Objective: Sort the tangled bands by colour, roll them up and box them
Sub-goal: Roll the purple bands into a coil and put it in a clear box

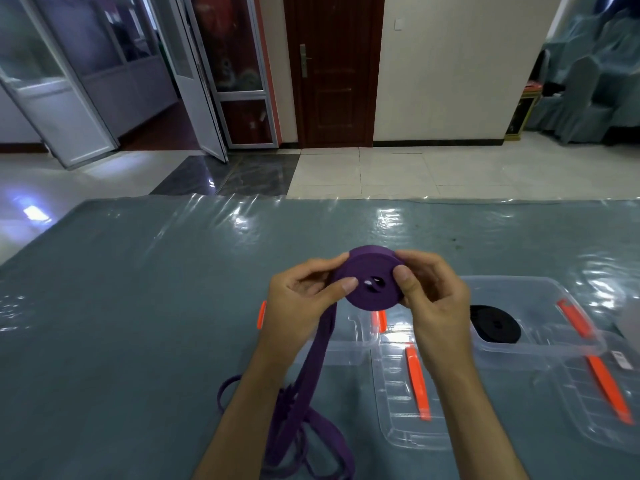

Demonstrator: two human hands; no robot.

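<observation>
A purple band roll (372, 278), wound into a flat disc, is held up in the air above a table, its round face turned toward the camera. The left hand (304, 296) pinches the roll's left side, thumb on the near face and fingers behind. The right hand (433, 292) grips the right side the same way, thumb pressed on the face near the rim. The unrolled purple band tail (311, 368) hangs from the roll's lower left, passes under the left wrist and ends in a loose tangle on the table near the bottom edge of the view.

Below and to the right of the hands sits a clear plastic box (540, 348) with orange latches. Inside it lies a rolled black band (494, 323), flat on the bottom. A second clear box (346, 351), partly hidden by the hands, stands just left of it. A clear lid (398, 410) with an orange clip lies on the table in front. The table (121, 323) is covered in grey-blue cloth under shiny clear plastic.

Beyond the table are a tiled floor, a dark wooden door (334, 71) and glass doors (86, 81).
</observation>
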